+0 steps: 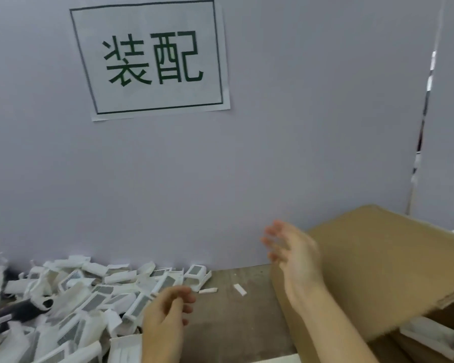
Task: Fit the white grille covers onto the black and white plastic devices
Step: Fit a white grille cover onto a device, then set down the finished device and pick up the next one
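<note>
A big heap of white plastic devices with grey panels (71, 297) covers the left of the table, with a few black parts (24, 313) among them. My left hand (165, 313) hovers at the heap's right edge, fingers loosely curled, holding nothing I can see. My right hand (291, 250) is raised in the air in front of a cardboard box, fingers spread and blurred. Two small white strips (240, 289) lie loose on the bare table between the heap and the box.
A large cardboard box (372, 271) with an open flap fills the right; white parts (430, 334) show inside it. A grey partition wall (273, 153) with a printed paper sign (150, 58) stands right behind the table. Brown tabletop (233, 323) shows between heap and box.
</note>
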